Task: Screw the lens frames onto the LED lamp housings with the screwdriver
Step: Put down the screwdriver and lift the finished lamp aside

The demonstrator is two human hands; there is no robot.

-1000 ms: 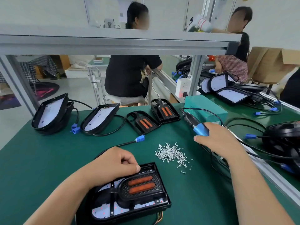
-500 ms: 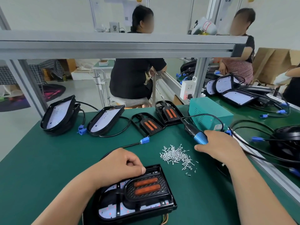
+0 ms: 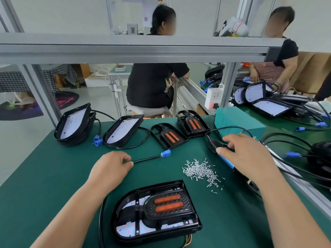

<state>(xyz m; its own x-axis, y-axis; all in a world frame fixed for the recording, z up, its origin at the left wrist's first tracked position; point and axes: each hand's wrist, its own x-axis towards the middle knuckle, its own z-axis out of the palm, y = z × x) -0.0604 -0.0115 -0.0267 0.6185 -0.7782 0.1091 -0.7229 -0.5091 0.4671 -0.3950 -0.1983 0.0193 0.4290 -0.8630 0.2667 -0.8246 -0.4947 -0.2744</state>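
From over the worker's shoulder, the one lamp housing (image 3: 161, 233) that matters sits at the near edge of the green bench (image 3: 44, 176). Its lens frame (image 3: 168, 205), the one with the two orange strips, is already dropped into it. It lies face up and square to the person, presumably so the screw holes can be reached straight from above.

The left hand (image 3: 111, 167) is off the housing, just beyond it. Its fingers are curled, knuckles up, at the spot where the housing's black cable (image 3: 146, 159) runs out towards its blue plug (image 3: 165, 153). I cannot tell whether it pinches the cable or only rests beside it. My guess is the lead is being kept clear of the work.

To the right, the right hand (image 3: 250, 158) lies over the screwdriver (image 3: 227, 161) on the bench. The fingers are stretched loose across it and the thumb sits against its near side, not clenched round it.

The pile of screws (image 3: 200, 170) sits between tool and housing, handy to both. Two spare lens frames (image 3: 168, 136) wait at the far side, with bare housings (image 3: 123, 129) to their left.
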